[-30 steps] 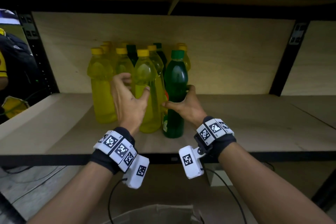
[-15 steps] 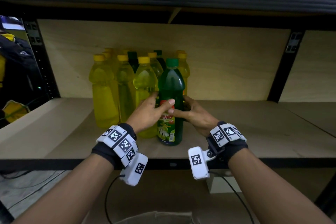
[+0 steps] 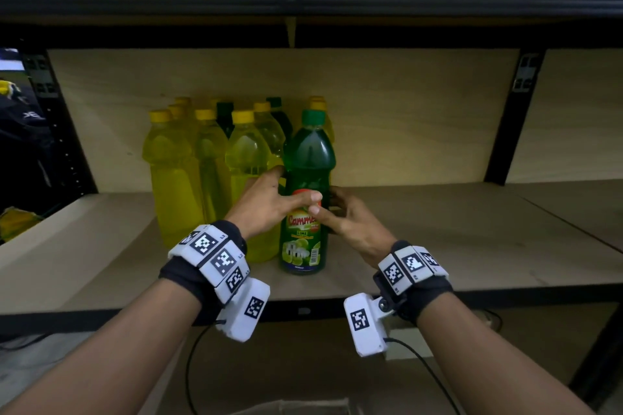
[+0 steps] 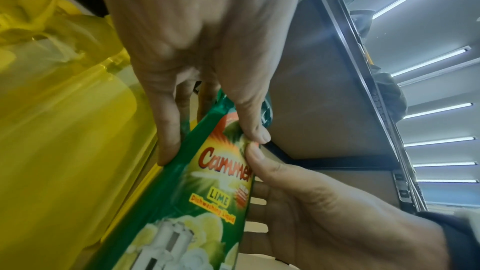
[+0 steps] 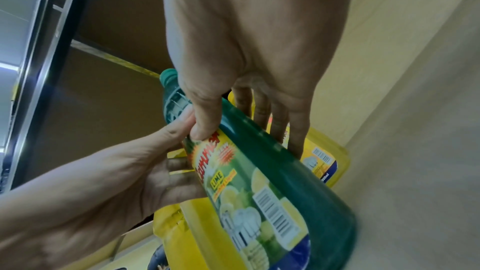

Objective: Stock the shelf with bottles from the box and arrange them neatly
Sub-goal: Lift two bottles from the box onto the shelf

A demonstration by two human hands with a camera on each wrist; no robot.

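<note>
The scene is filled by a wooden shelf (image 3: 438, 246) with a black metal frame, a further shelf board being seen overhead. A cluster of yellow bottles (image 3: 175, 178) with yellow caps is stood upright in rows toward the left of the shelf, reaching back to the rear panel; a few dark green bottles (image 3: 224, 118) are mixed into the back rows. At the front right corner of this cluster a green bottle (image 3: 308, 162) with a green cap is stood upright on the shelf, just beside the front yellow bottles, with its lime label turned toward the camera.

The green bottle is held from both sides at its waist. The left hand (image 3: 266, 204) is wrapped round its left side, the thumb laid across the top of the label and the fingers (image 4: 168, 130) curled behind, between it and the neighbouring yellow bottle. The right hand (image 3: 347, 216) is clamped on its right side, its thumb pressed on the label just below the left thumb and its fingers (image 5: 293, 130) curled round the back. The two thumb tips are seen touching or nearly touching.

A white wrist unit (image 3: 215, 256) with black square markers is worn on each wrist.
</note>
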